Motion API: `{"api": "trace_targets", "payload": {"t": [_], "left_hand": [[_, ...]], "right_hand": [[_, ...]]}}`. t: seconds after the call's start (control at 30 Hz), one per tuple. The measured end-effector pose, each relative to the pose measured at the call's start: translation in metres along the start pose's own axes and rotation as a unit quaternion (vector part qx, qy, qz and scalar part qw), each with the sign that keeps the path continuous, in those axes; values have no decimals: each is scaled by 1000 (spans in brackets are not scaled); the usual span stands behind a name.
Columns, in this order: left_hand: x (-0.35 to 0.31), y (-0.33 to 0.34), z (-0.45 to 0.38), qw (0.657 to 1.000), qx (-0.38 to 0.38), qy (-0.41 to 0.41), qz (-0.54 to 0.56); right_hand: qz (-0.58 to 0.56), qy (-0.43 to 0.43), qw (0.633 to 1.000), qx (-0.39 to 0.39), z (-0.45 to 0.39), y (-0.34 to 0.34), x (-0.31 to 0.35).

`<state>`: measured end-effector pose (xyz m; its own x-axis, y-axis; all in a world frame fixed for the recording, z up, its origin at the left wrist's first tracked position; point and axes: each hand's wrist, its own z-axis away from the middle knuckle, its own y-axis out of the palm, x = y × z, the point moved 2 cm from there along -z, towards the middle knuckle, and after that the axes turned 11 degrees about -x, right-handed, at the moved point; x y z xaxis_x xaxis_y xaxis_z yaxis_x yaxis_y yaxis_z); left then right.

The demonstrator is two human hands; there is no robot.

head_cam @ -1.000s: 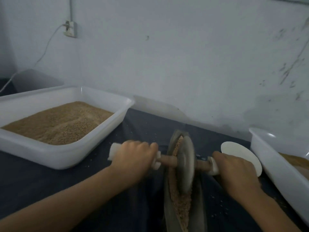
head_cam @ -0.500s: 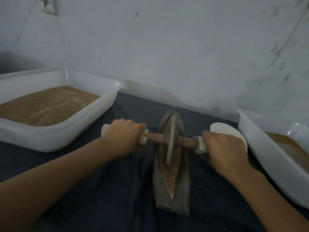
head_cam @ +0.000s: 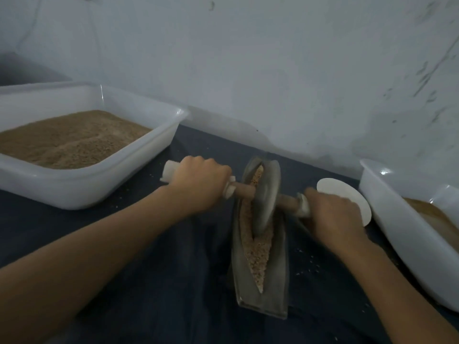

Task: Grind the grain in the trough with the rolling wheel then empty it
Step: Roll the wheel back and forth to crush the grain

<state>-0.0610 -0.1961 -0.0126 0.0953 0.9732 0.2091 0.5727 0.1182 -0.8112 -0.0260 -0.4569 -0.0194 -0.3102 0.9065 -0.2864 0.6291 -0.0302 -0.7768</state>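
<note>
Wheel (head_cam: 264, 202) nearer along grain-filled trough (head_cam: 280, 269)

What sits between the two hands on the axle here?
In the head view, the rolling wheel stands on the wooden axle between the left hand and right hand, down in the trough of grain.

A scuffed pale wall (head_cam: 273, 58) rises behind a dark cloth-covered table (head_cam: 173, 281).
</note>
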Motion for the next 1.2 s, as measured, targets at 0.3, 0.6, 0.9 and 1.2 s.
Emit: {"api": "trace_targets", "payload": {"t": [0.3, 0.6, 0.9, 1.2], "left_hand": [[-1, 7, -25, 999, -16, 21, -21], [1, -48, 50, 999, 15, 46, -2], [-6, -5, -17, 998, 14, 55, -27], [0, 18, -44, 999, 11, 42, -6]], "right_hand": [[-18, 36, 999, 1, -9, 12, -2], [-51, -61, 995, -59, 69, -80, 10], [-53, 47, 996, 48, -2, 1, 2], [-5, 40, 998, -45, -28, 19, 0]]}}
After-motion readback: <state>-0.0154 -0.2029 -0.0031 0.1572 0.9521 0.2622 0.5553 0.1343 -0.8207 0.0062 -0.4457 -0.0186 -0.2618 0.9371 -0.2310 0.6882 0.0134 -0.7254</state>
